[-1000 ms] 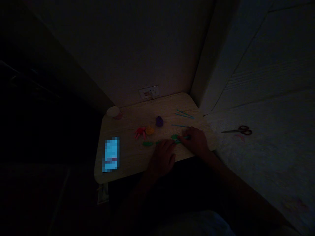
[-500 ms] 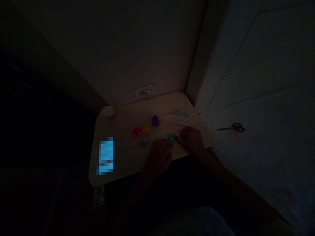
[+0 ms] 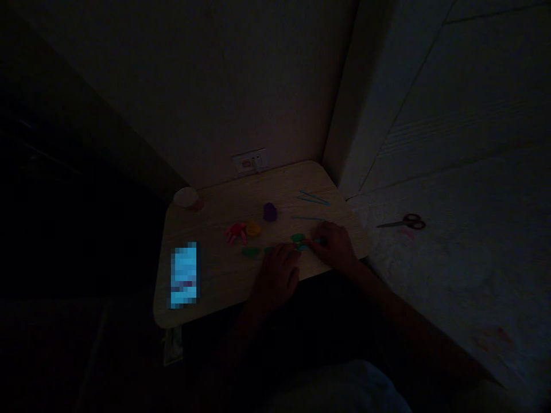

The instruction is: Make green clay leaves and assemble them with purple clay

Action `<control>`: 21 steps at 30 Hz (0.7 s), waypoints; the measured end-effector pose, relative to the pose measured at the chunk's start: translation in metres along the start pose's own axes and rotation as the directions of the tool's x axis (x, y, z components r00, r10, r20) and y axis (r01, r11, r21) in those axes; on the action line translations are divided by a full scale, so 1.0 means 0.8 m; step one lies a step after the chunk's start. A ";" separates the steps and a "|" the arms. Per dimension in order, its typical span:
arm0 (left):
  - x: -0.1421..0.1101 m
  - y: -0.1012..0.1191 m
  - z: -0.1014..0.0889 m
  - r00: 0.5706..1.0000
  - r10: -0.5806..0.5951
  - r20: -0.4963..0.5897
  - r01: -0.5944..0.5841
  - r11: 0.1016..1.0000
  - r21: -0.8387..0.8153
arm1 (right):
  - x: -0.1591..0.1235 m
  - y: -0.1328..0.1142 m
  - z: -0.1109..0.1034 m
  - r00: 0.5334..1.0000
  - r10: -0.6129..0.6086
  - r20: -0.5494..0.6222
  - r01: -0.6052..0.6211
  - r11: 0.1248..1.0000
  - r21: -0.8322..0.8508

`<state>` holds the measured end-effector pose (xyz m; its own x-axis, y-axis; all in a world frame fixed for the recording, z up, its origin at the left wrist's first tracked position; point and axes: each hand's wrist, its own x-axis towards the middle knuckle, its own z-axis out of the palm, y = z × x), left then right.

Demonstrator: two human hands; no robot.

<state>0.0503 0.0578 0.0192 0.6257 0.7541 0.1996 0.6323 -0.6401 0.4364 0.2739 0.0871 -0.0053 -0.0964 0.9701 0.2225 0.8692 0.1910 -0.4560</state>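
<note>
The scene is very dark. My right hand is closed in a pinch on a thin blue stick, low over the table. Its fingertips are beside a leaf-shaped green piece, apparently modelling clay. My left hand lies palm down with bent fingers at the near edge, thumb apart, fingertips touching the stick's left end area. Partly under those fingers is another green bit. Farther left rests a flat green piece. What lies under the left fingers is hidden.
On the wooden table are a purple lump, a yellow lump, a red-pink piece, several blue sticks, a cup and a lit, pixelated screen. Scissors lie at the right, beyond the table.
The view has shifted slightly. My right fingertips have moved a little at the green leaf-shaped piece, and the blue stick shows more clearly between the hands. My left hand stays nearly in place.
</note>
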 end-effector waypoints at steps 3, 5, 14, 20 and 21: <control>0.000 -0.001 0.001 1.000 -0.002 -0.002 0.002 1.000 -0.007 | 0.000 0.003 -0.001 1.000 -0.009 -0.003 0.009 0.999 -0.033; 0.000 -0.001 0.001 1.000 -0.004 0.000 0.004 1.000 -0.010 | 0.001 0.006 -0.002 1.000 -0.012 -0.004 0.012 0.999 -0.036; -0.004 -0.004 0.008 1.000 0.019 0.002 -0.019 1.000 -0.018 | -0.005 0.034 -0.018 0.994 -0.035 -0.105 0.059 0.969 0.239; -0.001 -0.003 0.006 0.999 0.023 0.049 -0.022 1.000 -0.022 | -0.010 0.046 -0.025 0.989 -0.141 -0.051 0.149 0.969 0.198; -0.001 -0.003 0.005 0.998 0.025 0.057 -0.023 0.999 -0.029 | -0.011 0.047 -0.024 0.987 -0.152 -0.044 0.158 0.970 0.184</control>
<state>0.0502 0.0581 0.0144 0.6662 0.7285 0.1598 0.6043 -0.6528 0.4567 0.3165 0.0824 -0.0077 -0.2061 0.9223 0.3268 0.7388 0.3657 -0.5661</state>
